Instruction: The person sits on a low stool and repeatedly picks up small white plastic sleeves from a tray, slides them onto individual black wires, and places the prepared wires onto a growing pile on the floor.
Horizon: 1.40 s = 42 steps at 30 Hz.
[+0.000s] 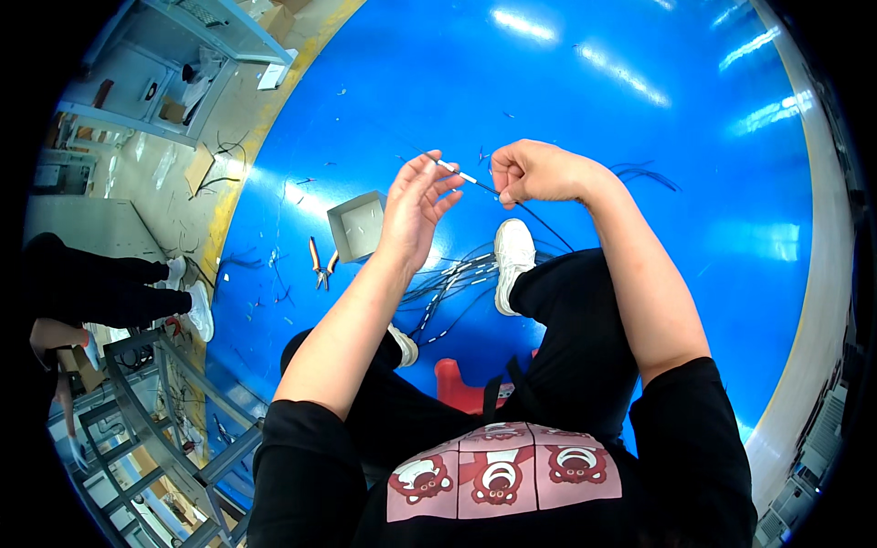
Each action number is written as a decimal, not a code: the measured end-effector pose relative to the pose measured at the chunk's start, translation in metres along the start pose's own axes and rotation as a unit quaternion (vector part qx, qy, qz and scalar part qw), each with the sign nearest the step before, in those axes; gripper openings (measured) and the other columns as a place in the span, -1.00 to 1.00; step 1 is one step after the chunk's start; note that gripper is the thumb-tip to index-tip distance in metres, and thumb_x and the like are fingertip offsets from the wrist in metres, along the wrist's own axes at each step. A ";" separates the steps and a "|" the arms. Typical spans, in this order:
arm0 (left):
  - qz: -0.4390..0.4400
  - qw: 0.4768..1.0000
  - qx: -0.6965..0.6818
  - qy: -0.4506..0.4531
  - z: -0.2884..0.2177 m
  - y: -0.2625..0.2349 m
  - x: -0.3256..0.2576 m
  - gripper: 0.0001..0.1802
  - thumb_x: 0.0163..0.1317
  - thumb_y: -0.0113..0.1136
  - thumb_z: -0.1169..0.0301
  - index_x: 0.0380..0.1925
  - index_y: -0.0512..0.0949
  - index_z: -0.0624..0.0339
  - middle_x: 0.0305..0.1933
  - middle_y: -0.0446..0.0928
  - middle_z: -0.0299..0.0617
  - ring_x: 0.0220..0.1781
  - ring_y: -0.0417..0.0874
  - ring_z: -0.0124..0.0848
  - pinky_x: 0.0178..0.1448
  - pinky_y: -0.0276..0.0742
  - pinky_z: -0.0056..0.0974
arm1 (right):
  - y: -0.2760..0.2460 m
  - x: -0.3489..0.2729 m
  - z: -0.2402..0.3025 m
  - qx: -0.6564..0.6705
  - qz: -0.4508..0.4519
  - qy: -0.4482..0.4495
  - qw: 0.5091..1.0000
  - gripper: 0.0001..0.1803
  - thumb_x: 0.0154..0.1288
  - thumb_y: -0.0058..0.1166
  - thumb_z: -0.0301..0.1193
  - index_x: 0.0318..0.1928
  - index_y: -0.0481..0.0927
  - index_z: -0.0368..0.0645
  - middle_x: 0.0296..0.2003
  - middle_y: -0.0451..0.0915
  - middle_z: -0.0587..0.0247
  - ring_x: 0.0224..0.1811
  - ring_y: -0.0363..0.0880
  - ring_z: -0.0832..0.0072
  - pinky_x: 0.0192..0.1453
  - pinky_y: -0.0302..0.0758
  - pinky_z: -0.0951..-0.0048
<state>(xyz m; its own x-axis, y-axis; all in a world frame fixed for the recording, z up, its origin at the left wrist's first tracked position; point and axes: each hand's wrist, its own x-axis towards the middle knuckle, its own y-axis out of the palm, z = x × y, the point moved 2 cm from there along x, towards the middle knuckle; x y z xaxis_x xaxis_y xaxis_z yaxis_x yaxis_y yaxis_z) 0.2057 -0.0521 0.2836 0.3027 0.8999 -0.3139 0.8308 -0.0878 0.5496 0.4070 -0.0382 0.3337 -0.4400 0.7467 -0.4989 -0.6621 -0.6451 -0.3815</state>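
In front of me a thin black cable (539,219) with white marker sleeves runs between my hands. My left hand (413,205) pinches it at its upper left part, by a white sleeve, the other fingers loosely curled. Thumb and fingertips of my right hand (539,173) are closed on the cable just right of the sleeves. From there its tail slants down toward my right knee. Below, on the blue floor, a bundle of black cables (448,290) with white sleeves lies between my shoes.
Left of my left forearm are a small open grey box (358,226) and orange-handled pliers (320,267). A red stool (454,382) is beneath me. Cable scraps (649,173) lie at right. At left are an open cabinet (137,82), a metal frame (169,411) and another person's legs (119,283).
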 end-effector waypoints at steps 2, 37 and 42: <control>-0.004 1.000 -0.006 0.000 -0.002 -0.011 0.004 -0.67 0.38 0.11 0.24 0.04 0.43 0.15 -0.06 0.57 -0.18 -0.02 0.62 -0.41 0.05 0.56 -0.29 | 0.001 0.000 0.006 -0.016 0.002 -0.004 1.000 -0.86 0.10 0.26 -0.54 -0.37 0.54 -0.22 -0.52 0.61 0.32 -0.43 0.55 0.62 -0.36 0.41 0.49; -0.367 0.926 -0.064 -0.058 0.237 -0.219 0.039 -0.89 0.35 0.07 0.54 -0.18 0.44 0.37 -0.11 0.56 0.11 -0.02 0.67 -0.08 0.10 0.67 -0.16 | 0.123 0.130 -0.336 -0.194 -0.232 0.201 0.932 -0.85 0.12 0.02 -0.49 -0.25 0.52 -0.05 -0.28 0.63 -0.02 -0.12 0.62 0.01 -0.15 0.54 0.00; -0.468 0.859 -0.103 -0.179 0.274 -0.254 -0.012 -0.74 0.38 -0.01 0.55 -0.02 0.31 0.54 -0.06 0.48 0.17 0.03 0.61 -0.01 0.18 0.64 -0.09 | 0.135 0.098 -0.385 -0.103 -0.167 0.180 0.964 -0.83 0.14 0.03 -0.52 -0.22 0.56 -0.12 -0.18 0.61 -0.01 -0.06 0.58 0.02 -0.02 0.51 0.08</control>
<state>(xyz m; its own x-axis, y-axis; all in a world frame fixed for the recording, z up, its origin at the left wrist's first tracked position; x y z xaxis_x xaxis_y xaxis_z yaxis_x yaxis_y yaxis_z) 0.1192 -0.1573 -0.0647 -0.2988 0.3427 -0.8907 0.6997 0.7134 0.0397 0.5083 -0.1146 -0.0659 0.0409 0.8372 -0.5453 -0.5802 -0.4244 -0.6951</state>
